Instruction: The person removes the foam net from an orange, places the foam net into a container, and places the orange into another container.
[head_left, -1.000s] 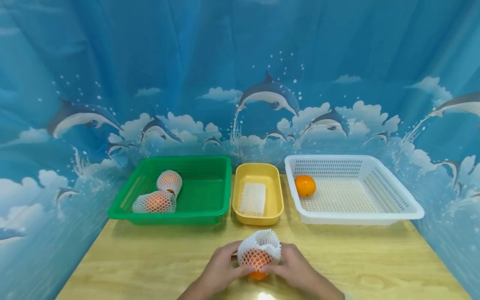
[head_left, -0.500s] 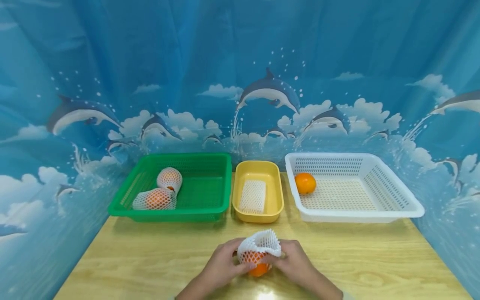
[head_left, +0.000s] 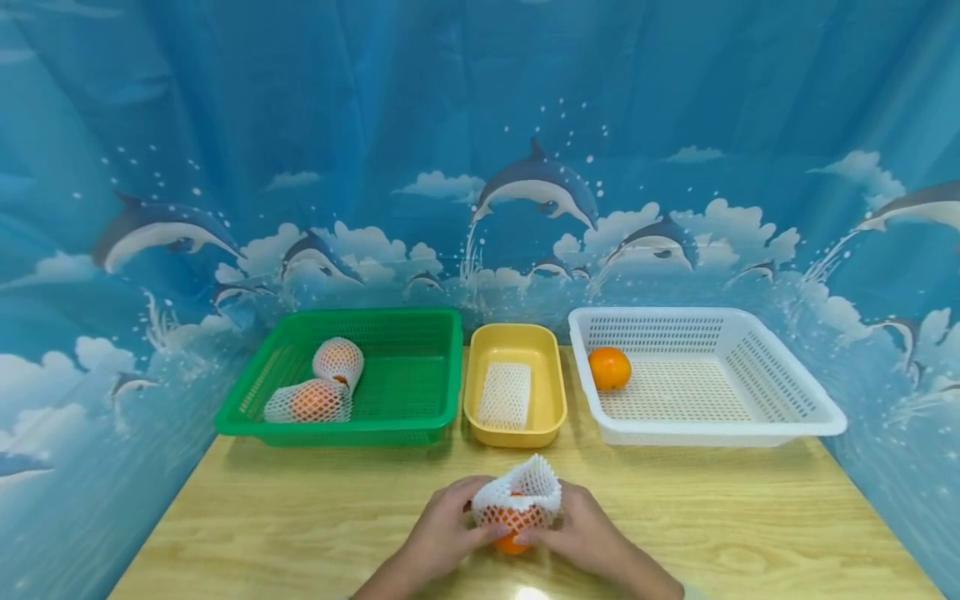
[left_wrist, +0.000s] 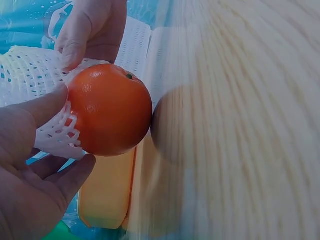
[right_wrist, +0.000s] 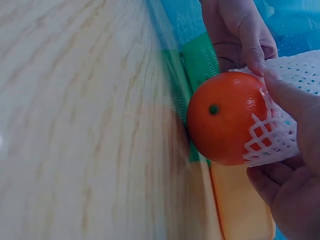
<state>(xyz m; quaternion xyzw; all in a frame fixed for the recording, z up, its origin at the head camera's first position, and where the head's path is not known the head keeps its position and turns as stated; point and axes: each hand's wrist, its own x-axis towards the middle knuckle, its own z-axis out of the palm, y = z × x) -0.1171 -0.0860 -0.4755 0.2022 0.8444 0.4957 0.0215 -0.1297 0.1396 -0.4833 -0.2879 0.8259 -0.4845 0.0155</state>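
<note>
An orange (left_wrist: 112, 110) with a green stem mark sits partly inside a white foam fruit net (head_left: 528, 483) at the table's front, its stem end bare. My left hand (head_left: 447, 523) grips net and orange from the left, thumb in front and fingers behind. From the right, my right hand (head_left: 588, 529) holds them likewise, its thumb on the net's lower edge. In the left wrist view the net's mesh edge circles the orange about halfway. The net's other end stands loose and gaping above the fruit in the head view.
Behind the hands stand a green basket (head_left: 408, 427) with two netted oranges (head_left: 315, 402), a yellow tray (head_left: 547, 392) with flat foam nets (head_left: 506, 395), and a white basket (head_left: 720, 430) with one bare orange (head_left: 610, 368). A dolphin-print curtain (head_left: 480, 125) hangs behind.
The right thumb rose on the orange half a second ago and is lower again now. The net covers more of the orange's front than half a second ago. The baskets stay put.
</note>
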